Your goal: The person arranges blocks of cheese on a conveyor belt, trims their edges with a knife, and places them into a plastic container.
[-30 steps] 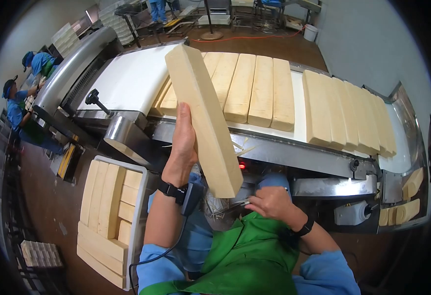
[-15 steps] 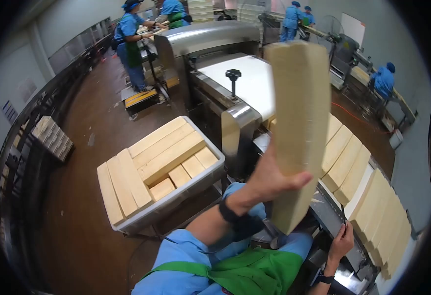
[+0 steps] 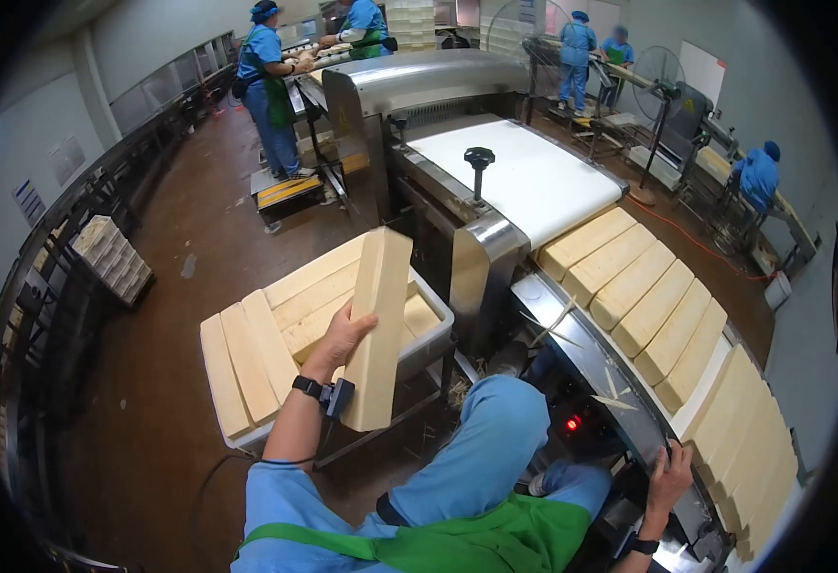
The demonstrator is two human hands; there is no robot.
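My left hand (image 3: 345, 334) is closed round a long pale-yellow block (image 3: 381, 306), holding it tilted near upright above a white tub (image 3: 443, 329). Similar blocks (image 3: 237, 358) lie in the tub, partly hidden behind the held one. At the conveyor's near edge, my right hand (image 3: 667, 477) is closed on a thin dark tool (image 3: 668, 447), most of which is hidden. Beside that hand, a row of pale blocks (image 3: 739, 430) lies on the belt. Another row of blocks (image 3: 639, 296) lies farther up, towards the machine.
A metal machine (image 3: 429, 81) with a white belt (image 3: 519, 172) and a black knob (image 3: 478, 158) stands ahead. Pale scraps (image 3: 612, 393) lie on the conveyor's metal side. Co-workers in blue (image 3: 268, 86) stand at the back left, others at the back right. Stacked trays (image 3: 111, 253) are on the left.
My left hand has carried the block left and down, from in front of the conveyor to above the tub. My right hand stays at the conveyor's edge. The view has shifted slightly.
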